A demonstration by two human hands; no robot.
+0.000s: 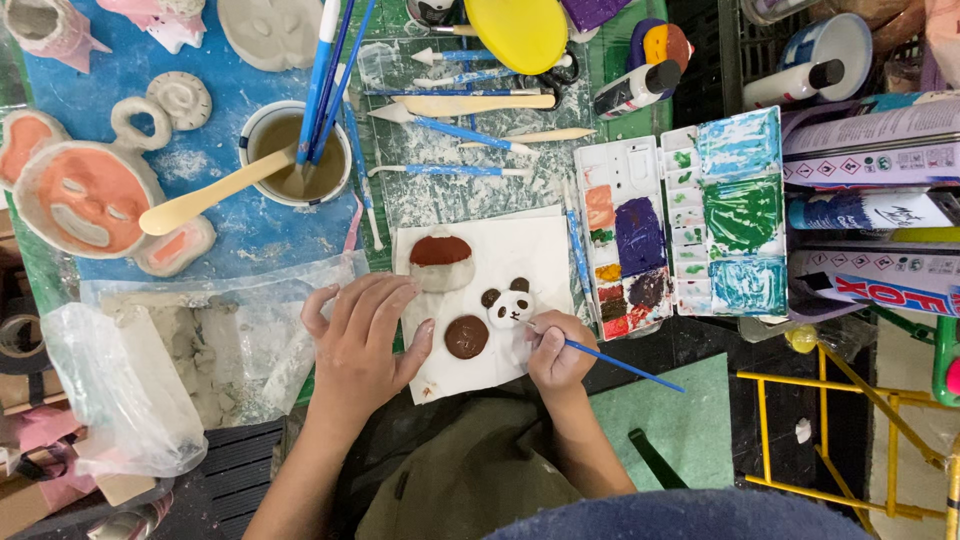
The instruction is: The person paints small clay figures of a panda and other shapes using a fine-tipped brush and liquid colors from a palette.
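My right hand [556,358] grips a thin blue paintbrush [625,367], its tip touching a small white clay panda face [511,305] with dark ears. My left hand [360,345] lies flat, fingers spread, on the left edge of a white paper sheet [530,245]. On that sheet also lie a round brown clay disc [466,337] and a mushroom-shaped clay piece [441,261] with a red-brown top.
A paint palette [685,220] with several colours sits to the right. A cup of murky water [297,152] holds brushes and a wooden spatula. Clay tools lie behind the sheet, an orange clay face [85,198] at left, a bag of clay [190,350] beside my left hand.
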